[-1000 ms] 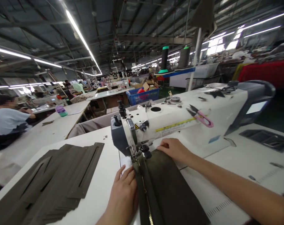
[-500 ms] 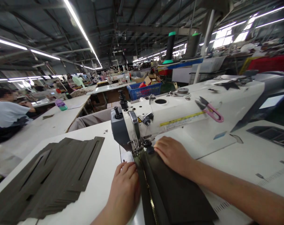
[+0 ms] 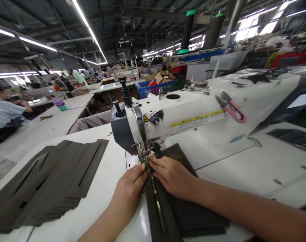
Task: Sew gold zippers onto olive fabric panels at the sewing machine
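Observation:
A dark olive fabric panel (image 3: 193, 215) with a gold metal zipper (image 3: 158, 210) lies under the presser foot (image 3: 143, 155) of a white sewing machine (image 3: 193, 104). My left hand (image 3: 130, 188) rests along the panel's left edge, fingertips just in front of the foot, fingers extended and lying on the cloth. Flat on the fabric right of the zipper is my right hand (image 3: 175, 174), its fingers stretched toward the needle area and its thumb apart. The needle point itself is too small to make out.
A stack of dark olive fabric pieces (image 3: 54, 181) with slots lies on the left of the white table (image 3: 92, 218). Pink-handled thread snips (image 3: 233, 109) rest on the machine arm. Thread cones (image 3: 188, 32) stand behind. A person (image 3: 6, 111) sits at the far left.
My right hand has moved left and down, closer to the zipper and presser foot. The zipper strip lies more open to view, and the fabric's far right corner now shows behind my right hand.

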